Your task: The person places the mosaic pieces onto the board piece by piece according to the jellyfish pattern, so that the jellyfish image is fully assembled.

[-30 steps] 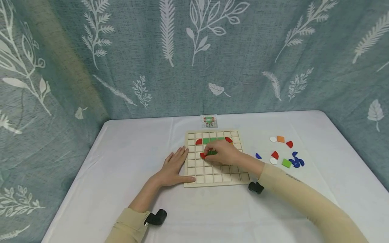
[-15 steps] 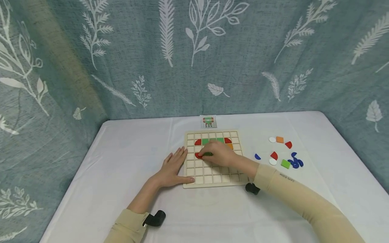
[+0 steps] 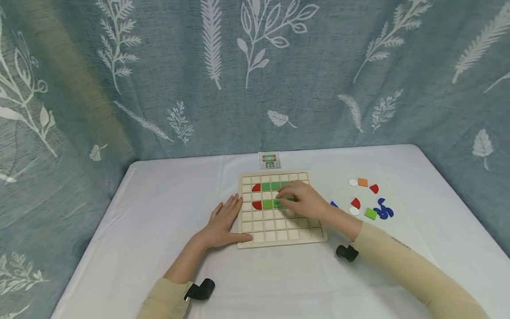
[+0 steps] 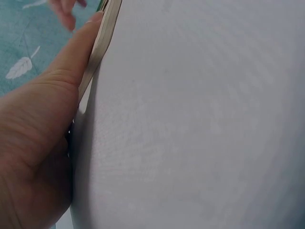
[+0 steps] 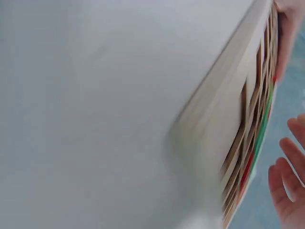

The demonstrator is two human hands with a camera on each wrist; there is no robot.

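A wooden grid board (image 3: 270,224) lies on the white table. My left hand (image 3: 223,226) is spread at its left side, fingertips at the left edge and thumb on the front left corner. Over the right part of the board hovers my right hand (image 3: 306,199), fingers loosely bent with nothing visible between them. On the left of the board sit two red quarter-round tiles, the front one (image 3: 256,205) beside a light green square tile (image 3: 267,204). Green tiles (image 3: 271,186) fill part of the back row. My right hand hides tiles further right.
Right of the board lie loose pieces: a cluster of blue ones (image 3: 384,212), a green square (image 3: 370,213), an orange square (image 3: 362,182), red quarter-rounds (image 3: 355,203) and white discs (image 3: 353,182). A small pattern card (image 3: 269,160) lies behind the board.
My right hand has released the red quarter-round tile into a left-side cell and moved up and to the right. My left hand stays on the board's edge. The head view has shifted slightly.
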